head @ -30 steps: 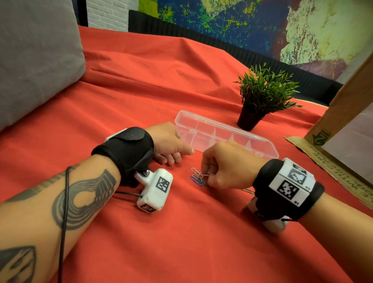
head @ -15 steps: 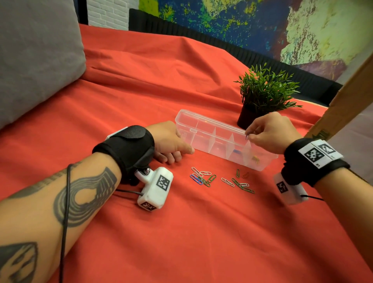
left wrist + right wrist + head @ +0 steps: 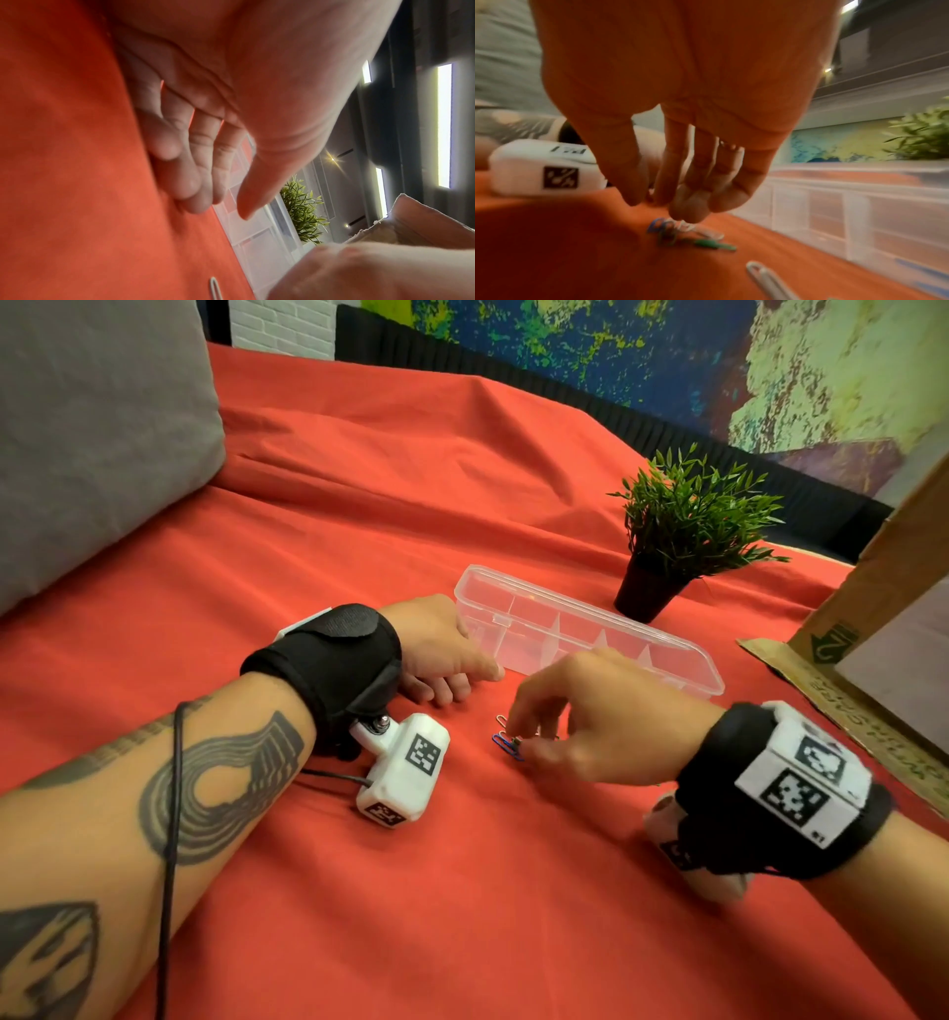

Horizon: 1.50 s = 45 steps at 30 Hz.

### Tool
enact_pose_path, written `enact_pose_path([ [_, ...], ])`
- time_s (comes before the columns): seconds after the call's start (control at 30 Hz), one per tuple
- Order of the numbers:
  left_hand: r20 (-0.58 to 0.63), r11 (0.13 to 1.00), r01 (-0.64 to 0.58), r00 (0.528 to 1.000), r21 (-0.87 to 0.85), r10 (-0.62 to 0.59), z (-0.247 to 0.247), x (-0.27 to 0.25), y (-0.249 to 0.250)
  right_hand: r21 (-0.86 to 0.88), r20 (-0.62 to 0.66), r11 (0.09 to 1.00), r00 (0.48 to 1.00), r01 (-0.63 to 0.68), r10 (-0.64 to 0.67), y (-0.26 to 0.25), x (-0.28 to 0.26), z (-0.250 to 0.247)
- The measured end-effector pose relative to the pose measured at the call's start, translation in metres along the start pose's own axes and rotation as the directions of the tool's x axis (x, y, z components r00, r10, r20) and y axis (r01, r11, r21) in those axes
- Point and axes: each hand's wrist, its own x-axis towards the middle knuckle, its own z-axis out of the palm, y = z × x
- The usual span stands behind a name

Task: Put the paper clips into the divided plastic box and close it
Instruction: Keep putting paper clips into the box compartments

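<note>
My right hand hovers with loosely spread fingers just above the paper clips; the divided plastic box lies beyond, steadied by my relaxed left hand.

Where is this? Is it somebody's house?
Probably a living room or a staged room: a red cloth spread over something soft, a grey cushion, a small potted plant and a colourful painted wall.
</note>
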Motion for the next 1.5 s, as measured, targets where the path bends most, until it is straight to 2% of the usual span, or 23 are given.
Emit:
enact_pose_path([
  [0.23, -0.007, 1.0, -0.014, 1.0, 0.011, 0.014, -0.001, -0.002, 0.001, -0.148, 0.067, 0.989, 0.998, -0.01, 0.02, -0.016, 0.016, 0.011],
  [0.37, -0.009, 1.0, -0.019, 1.0, 0.018, 0.019, -0.001, -0.004, 0.001, -0.149, 0.08, 0.989, 0.997, -0.007, 0.019, -0.017, 0.023, 0.012],
  [0.53, 0.0, 1.0, -0.005, 1.0, 0.018, 0.005, -0.001, -0.001, 0.0, -0.015, -0.027, 0.998, 0.998, -0.059, 0.059, -0.005, 0.02, 0.003],
  [0.7, 0.009, 1.0, -0.003, 1.0, 0.011, 0.003, -0.001, 0.001, 0.0, 0.122, -0.024, 0.988, 0.995, -0.094, 0.097, 0.015, 0.011, -0.01],
  [0.8, 0.006, 1.0, -0.003, 1.0, 0.016, 0.002, -0.001, 0.0, 0.001, 0.19, -0.065, 0.974, 0.988, -0.126, 0.14, 0.027, 0.004, -0.019],
  [1.0, 0.001, 1.0, 0.0, 1.0, 0.016, 0.0, 0.0, 0.0, 0.0, 0.154, -0.201, 0.974, 0.96, -0.165, 0.195, 0.045, -0.012, -0.048],
  [1.2, 0.003, 1.0, 0.003, 1.0, 0.017, -0.003, 0.0, 0.0, 0.0, 0.046, -0.383, 0.947, 0.871, -0.317, 0.31, 0.087, -0.014, -0.065],
  [1.33, 0.005, 1.0, 0.008, 1.0, 0.006, -0.008, 0.0, -0.001, 0.0, -0.005, -0.378, 0.91, 0.843, -0.415, 0.382, 0.11, -0.006, -0.057],
  [1.5, -0.004, 1.0, 0.011, 1.0, 0.0, -0.011, 0.0, -0.001, 0.001, -0.014, -0.354, 0.91, 0.853, -0.415, 0.384, 0.117, 0.009, -0.046],
])
